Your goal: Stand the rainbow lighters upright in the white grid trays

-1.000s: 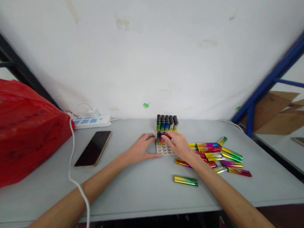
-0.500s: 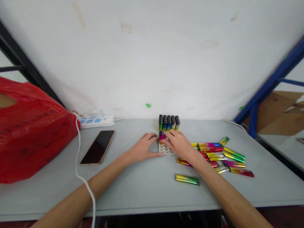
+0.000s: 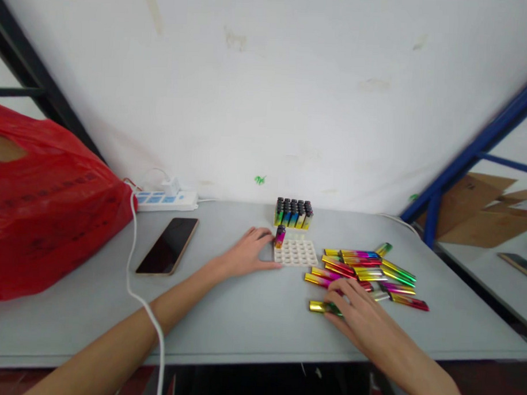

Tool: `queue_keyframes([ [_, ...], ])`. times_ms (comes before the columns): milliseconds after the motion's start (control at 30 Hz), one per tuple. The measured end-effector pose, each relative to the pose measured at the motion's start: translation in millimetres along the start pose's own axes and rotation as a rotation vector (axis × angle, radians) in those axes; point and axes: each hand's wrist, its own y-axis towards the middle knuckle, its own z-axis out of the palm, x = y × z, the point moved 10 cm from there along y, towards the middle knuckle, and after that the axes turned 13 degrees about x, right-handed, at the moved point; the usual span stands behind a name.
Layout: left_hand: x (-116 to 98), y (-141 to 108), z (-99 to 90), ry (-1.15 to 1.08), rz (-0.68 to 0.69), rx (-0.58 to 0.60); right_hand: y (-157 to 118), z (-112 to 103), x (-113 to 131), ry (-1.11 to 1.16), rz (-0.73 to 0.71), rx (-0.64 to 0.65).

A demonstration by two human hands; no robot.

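Observation:
My left hand (image 3: 249,253) lies at the left side of a white tray with rows of holes (image 3: 296,254), thumb and fingers spread apart around its corner. At least one purple lighter (image 3: 280,238) stands upright at the tray's back left, near my left fingertips. My right hand (image 3: 358,309) has its fingers and thumb closed around a yellow and green lighter (image 3: 317,306) lying on the table, its right part hidden by the fingers. Beyond that hand lies a loose pile of shiny coloured lighters (image 3: 368,274).
Behind the tray stands a block of upright lighters with black tops (image 3: 294,214). To the left are a phone (image 3: 168,246), a power strip (image 3: 186,201), a white cable (image 3: 131,273) and a red plastic bag (image 3: 51,213). A white wall (image 3: 266,105) closes off the back.
My right hand has left the tray and moved right and nearer to me, onto the single yellow and green lighter. The purple lighter stays in the tray. My left hand remains beside it.

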Motion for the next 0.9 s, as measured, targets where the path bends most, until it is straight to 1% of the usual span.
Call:
queue_keyframes([
  [67,-0.5,0.4,-0.2,0.009,-0.004,0.005,-4.9,2.2,-6.6,0.037,0.037,0.007],
  [100,-0.8,0.6,-0.3,0.013,-0.004,0.008,-4.8,-0.9,-10.2,0.084,0.056,-0.003],
  [167,-1.7,1.1,-0.3,0.017,0.004,0.012,0.0,-12.3,-19.2,0.233,0.096,-0.041],
  [233,-1.6,1.3,-0.8,0.012,0.013,0.008,10.8,-25.1,-30.8,0.424,0.133,-0.083],
  [333,0.6,1.2,-0.9,0.001,0.011,0.002,37.7,-40.5,-51.7,0.7,0.164,-0.169],
  [433,2.3,0.4,-1.0,-0.007,0.008,-0.002,72.7,-44.6,-75.3,0.969,0.205,-0.267],
  [500,2.0,-0.3,-1.3,-0.01,0.013,-0.002,98.1,-46.1,-83.5,1.11,0.184,-0.326],
  [567,1.3,-0.9,-2.1,-0.005,0.013,-0.003,126.5,-42.0,-78.1,1.222,0.104,-0.268],
  [633,0.3,-1.1,-2.4,0.006,0.011,0.004,151.5,-31.0,-62.7,1.329,0.012,-0.125],
  [700,-1.2,-1.2,-2.1,0.017,0.01,0.017,166.8,-17.0,-50.3,1.414,-0.016,-0.028],
  [733,-1.8,-1.2,-1.9,0.022,0.009,0.022,170.9,-10.1,-48.5,1.436,0.008,-0.023],
  [767,-2.4,-1.3,-1.5,0.027,0.009,0.027,172.9,-3.9,-49.5,1.44,0.051,-0.045],
  [833,-2.9,-1.6,-1.2,0.031,0.006,0.03,172.4,5.3,-53.5,1.402,0.134,-0.113],
  [900,-2.8,-1.9,-1.0,0.031,0.003,0.03,169.9,11.6,-54.1,1.36,0.168,-0.146],
])
